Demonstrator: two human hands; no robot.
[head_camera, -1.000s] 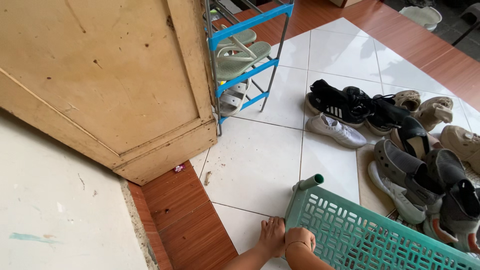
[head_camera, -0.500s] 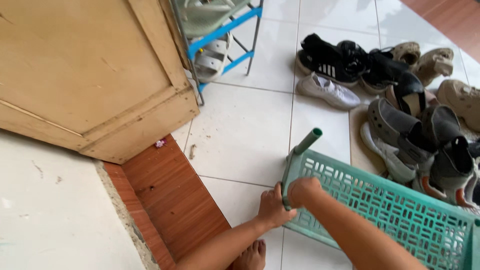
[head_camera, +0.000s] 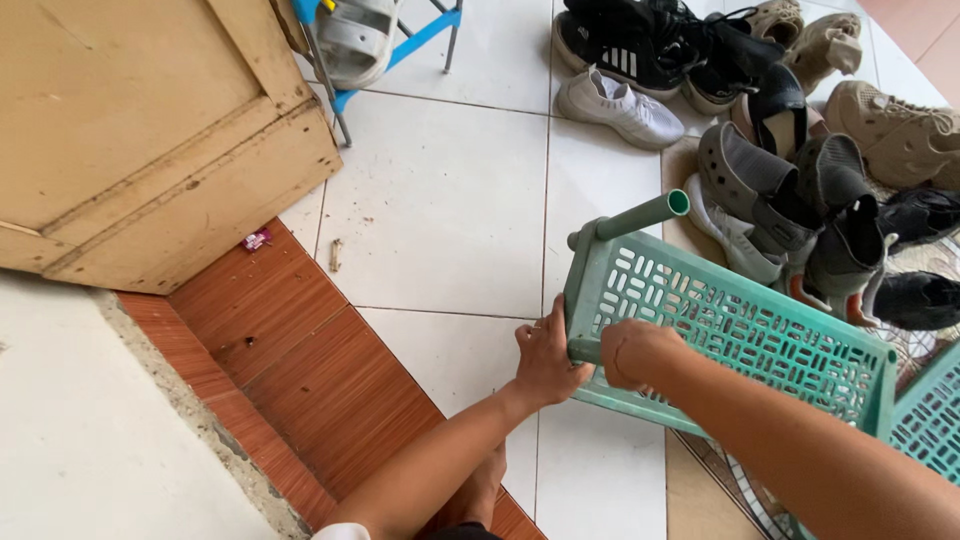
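Gripping the near corner of a green plastic lattice rack, both hands are clamped on it: the left hand wraps the corner post from outside, and the right hand closes over the lower rail just beside it. This rack tilts above the white tiled floor, its shelf bare, a green tube sticking up from the corner. Behind it lies a heap of shoes. A blue-framed shoe stand holds a grey sandal beside the wooden door.

Right hand's fingers behind the green rack; rack's far end beyond the frame edge.
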